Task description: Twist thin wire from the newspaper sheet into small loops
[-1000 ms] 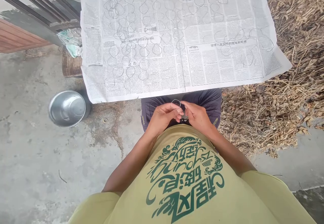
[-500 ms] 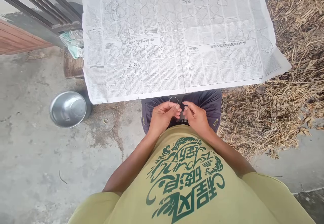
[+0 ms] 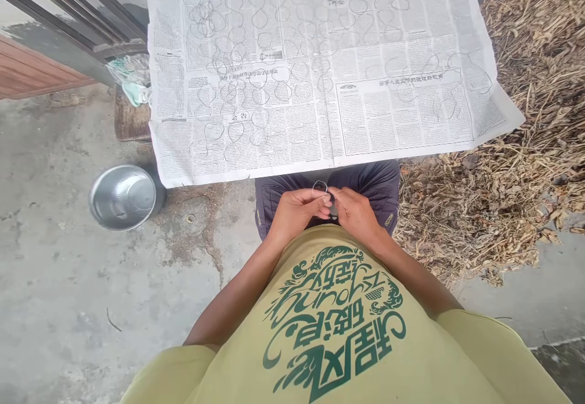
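Note:
Over my lap, my left hand (image 3: 299, 210) is closed in a pinch on a thin wire (image 3: 320, 183), whose round loop sticks up above the fingertips. My right hand (image 3: 354, 211) is closed too, its fingers pinching at the right side of the same wire, right beside the left fingertips. The lower part of the wire is hidden by the fingers. Just beyond my hands lies a newspaper sheet (image 3: 301, 139). Many thin bent wire pieces (image 3: 235, 130) with rounded curves are spread over it, mostly on its left half and along the top.
A shiny metal basin (image 3: 123, 197) stands on the concrete floor (image 3: 59, 258) at the left. A wooden block (image 3: 130, 117) with a crumpled cloth (image 3: 132, 81) sits behind it. Dry plant stalks (image 3: 475, 209) are heaped along the right side, reaching past the newspaper's edge.
The wire loop has moved slightly right and down with my left hand. My right fingers have come in against it, closing the gap between my hands.

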`<action>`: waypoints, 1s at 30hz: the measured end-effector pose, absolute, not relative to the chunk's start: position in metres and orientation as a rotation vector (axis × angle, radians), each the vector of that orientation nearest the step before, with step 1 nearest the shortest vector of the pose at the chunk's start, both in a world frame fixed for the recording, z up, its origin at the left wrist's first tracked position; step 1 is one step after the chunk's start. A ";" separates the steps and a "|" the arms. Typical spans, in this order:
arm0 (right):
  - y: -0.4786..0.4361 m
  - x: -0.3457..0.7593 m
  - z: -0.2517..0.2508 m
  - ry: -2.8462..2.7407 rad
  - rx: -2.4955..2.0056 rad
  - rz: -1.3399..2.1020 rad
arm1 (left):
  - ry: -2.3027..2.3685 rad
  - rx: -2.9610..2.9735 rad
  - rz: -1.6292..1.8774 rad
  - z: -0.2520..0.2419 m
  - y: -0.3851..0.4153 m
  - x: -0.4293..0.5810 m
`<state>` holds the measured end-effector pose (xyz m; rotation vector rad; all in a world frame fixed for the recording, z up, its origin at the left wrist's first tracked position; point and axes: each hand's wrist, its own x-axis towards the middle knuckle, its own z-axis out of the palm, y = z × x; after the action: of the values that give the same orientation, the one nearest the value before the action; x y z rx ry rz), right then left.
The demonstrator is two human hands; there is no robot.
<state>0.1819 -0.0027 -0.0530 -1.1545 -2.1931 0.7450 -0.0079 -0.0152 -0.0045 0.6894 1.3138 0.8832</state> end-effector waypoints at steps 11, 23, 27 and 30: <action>-0.003 0.175 -0.046 -1.926 -1.228 0.963 | 1.300 0.653 1.024 -0.008 -0.016 -0.009; -0.009 0.163 -0.044 -1.634 -1.245 0.958 | 1.274 0.597 1.074 -0.011 -0.027 0.002; -0.003 0.169 -0.039 -1.607 -1.249 1.119 | 1.247 0.530 1.054 -0.015 -0.025 -0.003; 0.003 0.175 -0.032 -1.503 -1.233 1.370 | 1.238 0.537 1.037 -0.016 -0.022 -0.007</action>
<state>0.1746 0.0026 -0.0324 -1.2328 -1.5027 1.3704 -0.0067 -0.0223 -0.0158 0.5375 1.2384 1.0366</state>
